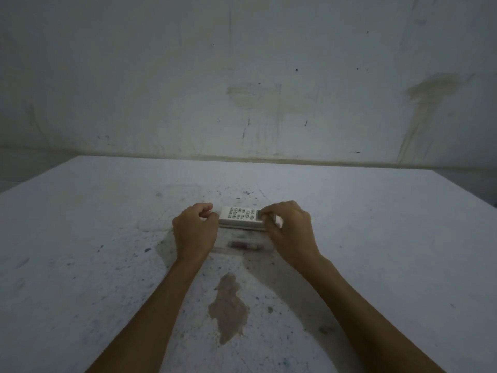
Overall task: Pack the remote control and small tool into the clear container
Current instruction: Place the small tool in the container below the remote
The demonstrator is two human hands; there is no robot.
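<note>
Remote control (241, 217), white, keypad up, lying crosswise between the two hands at the far side of the clear container (242, 242); raised a little above the tabletop (80, 238), so probably resting on the container's far rim or half lowered into it, though the transparent walls make that hard to settle. Right hand (289, 232) pinching the remote's right end, thumb and forefinger closed on it near the small display, presumably to steer it down and square with the box. Left hand (195, 230) curled at the remote's left end, fingertips drawn in toward the thumb; touching the remote, the container's edge, or nothing at all, cannot tell. Likely purpose of that hand: steadying the light container so it does not slide while the remote goes in.

Small tool (243, 245), a slim dark-reddish piece with a pale end, lying flat nearer the wrists than the remote, between both hands, seemingly already inside the container along its near side. Lengthwise placement parallel to the remote probably meant to leave room for both side by side.

Judged stage: tool in, remote being seated. Main risk: remote catching on the rim and tipping the container. No lid visible.
</note>
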